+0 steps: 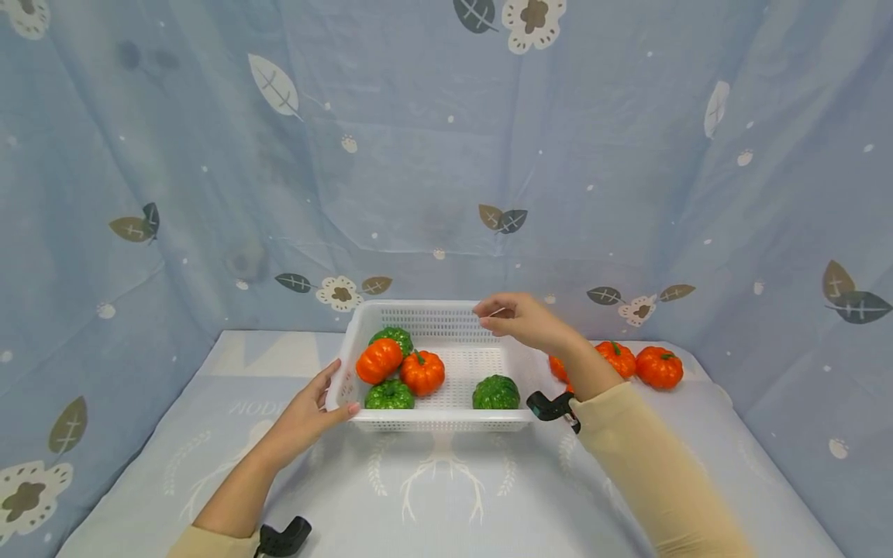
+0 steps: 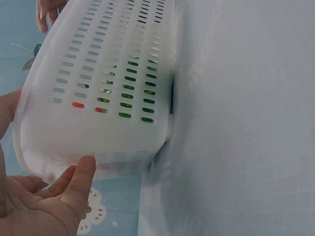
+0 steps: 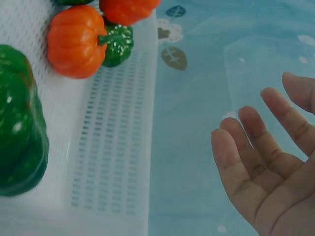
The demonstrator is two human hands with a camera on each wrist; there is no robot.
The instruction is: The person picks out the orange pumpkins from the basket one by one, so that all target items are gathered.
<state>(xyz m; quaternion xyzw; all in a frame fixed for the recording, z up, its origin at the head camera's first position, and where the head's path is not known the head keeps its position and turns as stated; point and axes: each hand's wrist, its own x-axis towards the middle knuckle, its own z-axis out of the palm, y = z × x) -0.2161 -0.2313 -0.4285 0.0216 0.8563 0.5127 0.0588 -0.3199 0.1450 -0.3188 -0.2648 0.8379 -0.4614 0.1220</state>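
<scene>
A white plastic basket (image 1: 446,415) with slotted walls stands on the table. My left hand (image 1: 314,415) holds its front left corner, thumb at the rim and fingertips against the outer side wall (image 2: 88,135). Inside on the left are an orange pumpkin (image 1: 379,361), a second orange pumpkin (image 1: 422,373), a green pumpkin (image 1: 389,394) and another green one (image 1: 394,335) partly hidden behind. A third green pumpkin (image 1: 496,393) sits alone at the front right. Over the back right rim hovers my right hand (image 1: 523,319), fingers loosely bent, holding nothing (image 3: 266,167).
Right of the basket lie several orange pumpkins (image 1: 659,368), some partly hidden by my right forearm. A patterned blue cloth (image 1: 432,155) hangs behind the table. The table (image 1: 314,496) has a pale printed cover.
</scene>
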